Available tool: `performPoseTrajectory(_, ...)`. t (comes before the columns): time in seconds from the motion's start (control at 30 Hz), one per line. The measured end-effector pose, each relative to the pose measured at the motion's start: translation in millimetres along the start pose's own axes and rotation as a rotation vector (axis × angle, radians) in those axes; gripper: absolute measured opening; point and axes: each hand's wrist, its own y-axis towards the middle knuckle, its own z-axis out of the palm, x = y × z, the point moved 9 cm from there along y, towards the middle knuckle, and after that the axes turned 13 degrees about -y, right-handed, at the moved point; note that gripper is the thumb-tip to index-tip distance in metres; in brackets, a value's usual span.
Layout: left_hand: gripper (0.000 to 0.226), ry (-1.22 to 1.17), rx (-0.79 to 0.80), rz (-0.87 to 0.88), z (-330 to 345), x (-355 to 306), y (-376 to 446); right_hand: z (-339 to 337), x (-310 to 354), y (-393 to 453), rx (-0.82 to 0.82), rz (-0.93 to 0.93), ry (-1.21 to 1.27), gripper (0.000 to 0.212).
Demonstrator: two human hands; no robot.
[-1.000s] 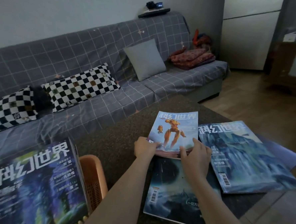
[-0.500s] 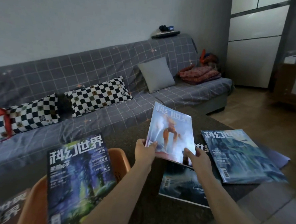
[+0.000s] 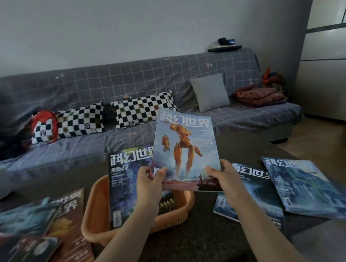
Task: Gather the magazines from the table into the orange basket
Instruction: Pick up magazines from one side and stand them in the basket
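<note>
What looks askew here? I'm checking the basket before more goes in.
The dark blue magazine in the orange basket stands tilted, sticking well above the rim rather than lying flat. Nothing looks spilled or damaged.

The head camera is looking forward and down, close over the dark table [image 3: 211, 244], facing the grey sofa [image 3: 110, 86] beyond.
</note>
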Motion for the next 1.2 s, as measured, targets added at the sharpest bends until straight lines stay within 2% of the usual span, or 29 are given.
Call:
performPoseTrajectory(0.17, 0.009, 0.0, -0.026, 0.06, -54, -15, -5, 50, 19, -16, 0.122, -0.04, -0.063, 0.037)
performPoseTrajectory(0.3, 0.029, 0.025, 0.015, 0.012, -88, -8, -2, 86, 20, -24, 0.205, -0.034, -0.107, 0.038)
performPoseTrajectory(0.57, 0.028, 0.355, 0.004, -0.053, -128, 16, 13, 130, 7, -20, 0.279, -0.064, -0.3, 0.06)
performPoseTrajectory(0.67, 0.032, 0.472, -0.052, -0.118, -136, 23, 17, 135, 3, -13, 0.219, -0.125, -0.542, 0.052)
performPoseTrajectory(0.8, 0.036, 0.492, -0.143, -0.081, -145, 24, 23, 137, 1, -9, 0.131, -0.158, -0.805, 0.032)
performPoseTrajectory(0.93, 0.037, 0.44, -0.182, -0.058, -148, 23, 24, 140, 1, -9, 0.113, -0.18, -0.87, 0.032)
performPoseTrajectory(1.07, 0.036, 0.471, -0.193, -0.026, -147, 17, 22, 140, -8, -8, 0.165, -0.058, -0.845, 0.01)
performPoseTrajectory(1.2, 0.025, 0.459, -0.124, -0.057, -143, 19, 19, 142, -11, -7, 0.187, -0.016, -0.879, 0.02)
